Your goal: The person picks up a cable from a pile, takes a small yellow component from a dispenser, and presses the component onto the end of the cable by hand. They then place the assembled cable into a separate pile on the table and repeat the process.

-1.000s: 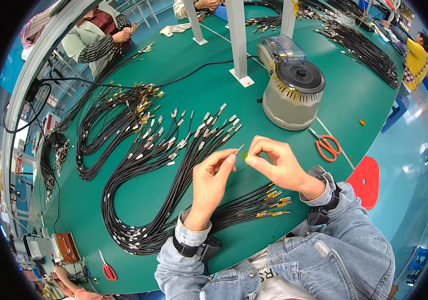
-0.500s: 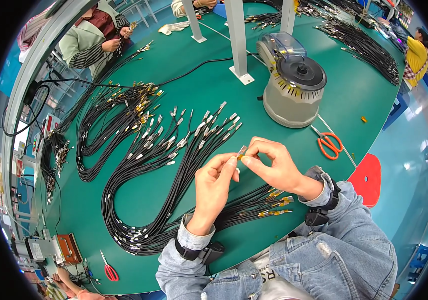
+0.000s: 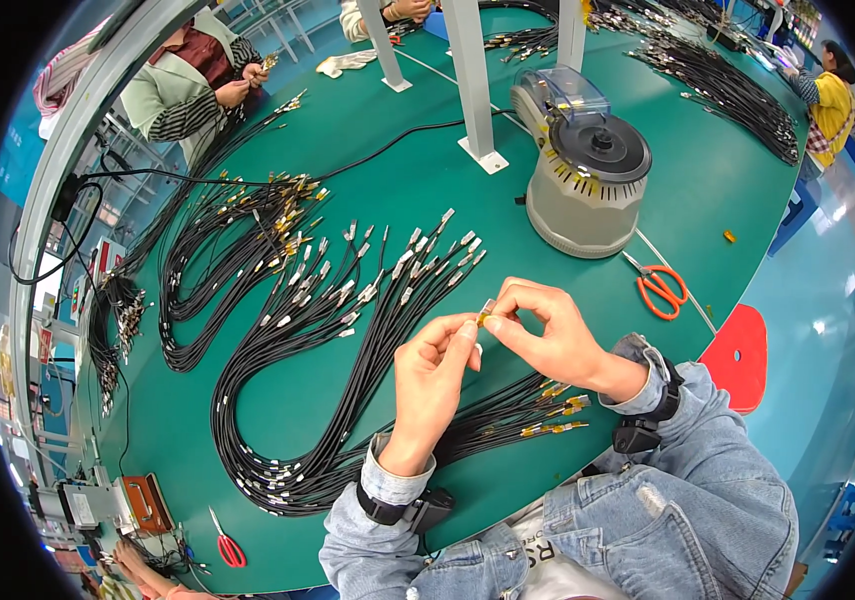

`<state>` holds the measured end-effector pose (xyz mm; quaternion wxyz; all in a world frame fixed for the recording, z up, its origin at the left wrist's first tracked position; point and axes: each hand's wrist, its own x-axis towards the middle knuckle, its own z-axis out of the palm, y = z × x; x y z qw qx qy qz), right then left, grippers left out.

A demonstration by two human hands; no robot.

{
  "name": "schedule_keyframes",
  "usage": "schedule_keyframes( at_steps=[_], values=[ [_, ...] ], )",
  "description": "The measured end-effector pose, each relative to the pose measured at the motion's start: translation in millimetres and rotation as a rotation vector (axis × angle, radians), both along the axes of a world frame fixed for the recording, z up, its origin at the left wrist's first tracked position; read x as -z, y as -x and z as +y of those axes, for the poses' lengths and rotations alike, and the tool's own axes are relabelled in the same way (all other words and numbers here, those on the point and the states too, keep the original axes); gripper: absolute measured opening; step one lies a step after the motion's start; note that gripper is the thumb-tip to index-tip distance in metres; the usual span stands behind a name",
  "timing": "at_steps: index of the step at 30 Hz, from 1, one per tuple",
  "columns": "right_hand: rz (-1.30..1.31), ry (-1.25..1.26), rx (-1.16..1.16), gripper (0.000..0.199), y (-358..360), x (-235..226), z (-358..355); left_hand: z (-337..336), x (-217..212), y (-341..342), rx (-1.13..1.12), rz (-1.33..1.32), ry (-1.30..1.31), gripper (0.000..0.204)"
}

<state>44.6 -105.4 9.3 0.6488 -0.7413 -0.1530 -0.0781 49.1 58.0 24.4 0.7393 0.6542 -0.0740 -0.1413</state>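
Nearer the person than the round grey machine (image 3: 584,207), the left hand (image 3: 436,368) and right hand (image 3: 550,335) meet, fingertips pinching a small cable end (image 3: 488,308) (yellow shows on it). Left of the machine, black cables (image 3: 283,478) lie on the bench (image 3: 428,190).

Left hand (image 3: 434,375) and right hand (image 3: 551,332) close together, both in thumb-and-finger pinches, fingertips (image 3: 469,328) perhaps in contact
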Motion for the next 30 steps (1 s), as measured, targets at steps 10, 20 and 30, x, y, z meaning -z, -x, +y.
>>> schedule_keyframes(
  at_steps=[10, 20, 30],
  values=[
    [-0.016, -0.027, -0.004, 0.010, 0, 0, 0, 1, 1, -1, 0.005, 0.040, -0.030, 0.018],
    [-0.004, -0.031, 0.012, 0.011, 0, 0, 1, -2, 0, 0, -0.006, 0.029, -0.021, 0.017],
    [0.025, -0.010, 0.019, 0.012, 0, -1, -1, -9, 3, 4, -0.056, -0.087, -0.034, 0.014]
  ],
)
